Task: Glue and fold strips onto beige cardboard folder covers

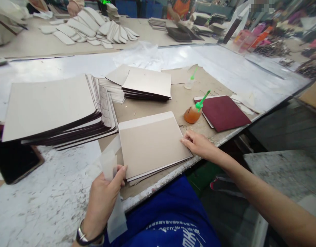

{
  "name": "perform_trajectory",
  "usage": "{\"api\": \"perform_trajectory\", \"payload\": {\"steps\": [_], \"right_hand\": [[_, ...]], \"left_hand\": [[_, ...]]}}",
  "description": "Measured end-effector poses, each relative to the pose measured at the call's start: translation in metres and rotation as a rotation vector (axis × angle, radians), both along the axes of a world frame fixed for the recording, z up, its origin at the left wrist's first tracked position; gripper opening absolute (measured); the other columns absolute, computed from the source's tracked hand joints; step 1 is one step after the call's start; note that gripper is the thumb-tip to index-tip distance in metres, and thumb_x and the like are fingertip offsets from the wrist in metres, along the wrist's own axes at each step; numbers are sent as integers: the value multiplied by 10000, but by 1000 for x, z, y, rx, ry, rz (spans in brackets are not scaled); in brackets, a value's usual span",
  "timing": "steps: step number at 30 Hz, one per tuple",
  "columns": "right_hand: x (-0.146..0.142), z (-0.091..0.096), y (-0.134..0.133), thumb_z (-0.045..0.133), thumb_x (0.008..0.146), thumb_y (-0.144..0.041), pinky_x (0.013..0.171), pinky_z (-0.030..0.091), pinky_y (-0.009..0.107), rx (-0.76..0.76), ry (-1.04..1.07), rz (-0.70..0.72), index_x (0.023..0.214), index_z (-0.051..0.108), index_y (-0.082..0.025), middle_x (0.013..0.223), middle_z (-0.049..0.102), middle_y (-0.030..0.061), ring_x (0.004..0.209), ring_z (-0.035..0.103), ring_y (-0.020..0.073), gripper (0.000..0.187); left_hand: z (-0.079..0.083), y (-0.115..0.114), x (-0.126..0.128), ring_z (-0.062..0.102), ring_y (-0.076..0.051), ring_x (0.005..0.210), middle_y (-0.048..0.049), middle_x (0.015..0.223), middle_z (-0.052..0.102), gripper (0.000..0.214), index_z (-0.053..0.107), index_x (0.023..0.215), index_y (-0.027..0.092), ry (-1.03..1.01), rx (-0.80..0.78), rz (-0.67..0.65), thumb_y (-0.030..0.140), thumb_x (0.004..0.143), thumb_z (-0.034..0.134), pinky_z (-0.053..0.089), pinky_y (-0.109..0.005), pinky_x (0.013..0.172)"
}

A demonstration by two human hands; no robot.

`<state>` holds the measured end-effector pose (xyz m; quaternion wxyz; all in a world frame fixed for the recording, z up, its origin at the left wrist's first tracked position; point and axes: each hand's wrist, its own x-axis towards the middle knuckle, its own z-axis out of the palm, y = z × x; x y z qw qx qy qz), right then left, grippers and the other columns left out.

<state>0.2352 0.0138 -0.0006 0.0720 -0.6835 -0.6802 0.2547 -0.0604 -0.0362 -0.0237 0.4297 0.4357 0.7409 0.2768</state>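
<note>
A beige board (153,144) with a white strip along its far edge lies in front of me on a few pale sheets. My left hand (108,190) grips its near left corner, thumb on top and fingers beneath. A translucent whitish strip (116,219) hangs by that hand; whether the fingers also hold it, I cannot tell. My right hand (196,144) pinches the board's right edge, fingers curled. Beyond the right hand stands a squeeze bottle (192,115) of orange liquid with a green nozzle. A maroon panel (226,113) lies to its right.
At left is a tall stack of pale boards (49,106), overhanging a dark phone-like device (17,161). A smaller stack (149,82) and a clear bottle (189,83) sit farther back. Across the table lie pale curved pieces (88,27); a co-worker in an orange apron (180,8) handles dark pieces.
</note>
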Motion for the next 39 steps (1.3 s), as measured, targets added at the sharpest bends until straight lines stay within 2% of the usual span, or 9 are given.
{"api": "perform_trajectory", "payload": {"steps": [9, 15, 22, 28, 33, 39], "right_hand": [[0, 1, 3, 406, 839, -306, 551, 308, 246, -20, -72, 46, 699, 429, -200, 646, 541, 23, 624, 509, 167, 177], [6, -4, 8, 395, 818, -340, 545, 331, 261, -51, -37, 62, 670, 418, -211, 611, 536, 23, 594, 507, 174, 198], [3, -2, 8, 399, 828, -327, 536, 326, 250, -82, -19, 17, 673, 422, -211, 595, 541, 14, 593, 512, 167, 195], [-2, 3, 5, 431, 826, -286, 538, 304, 230, -63, -58, -38, 690, 433, -200, 668, 568, 25, 633, 518, 155, 161], [-3, 5, 5, 457, 819, -314, 514, 278, 234, -76, -87, -63, 716, 469, -198, 681, 583, 34, 635, 524, 165, 155], [-2, 2, 6, 454, 830, -308, 531, 282, 241, -83, -95, -35, 729, 474, -199, 703, 583, 40, 658, 525, 169, 150]], "left_hand": [[-1, 0, 3, 490, -135, 473, 26, 470, 538, 403, 594, 656, 169, -51, 39, -41, 571, 663, 572, 379, -247, 493], [0, -1, 5, 485, -129, 469, 35, 472, 526, 370, 595, 677, 175, -66, 44, -36, 543, 680, 561, 382, -241, 489], [2, -1, 8, 483, -139, 471, 28, 473, 529, 420, 595, 678, 173, -65, 30, -10, 590, 637, 566, 381, -253, 495], [-2, -1, 2, 493, -169, 511, 13, 460, 522, 514, 593, 603, 179, 54, -56, 3, 689, 544, 579, 379, -279, 535], [-1, 0, 2, 518, -179, 563, 3, 488, 543, 499, 600, 571, 177, 38, -72, 40, 661, 464, 645, 401, -267, 555], [1, 0, 7, 501, -157, 524, 23, 477, 534, 444, 595, 601, 190, 64, -24, 5, 630, 551, 620, 383, -252, 520]]}}
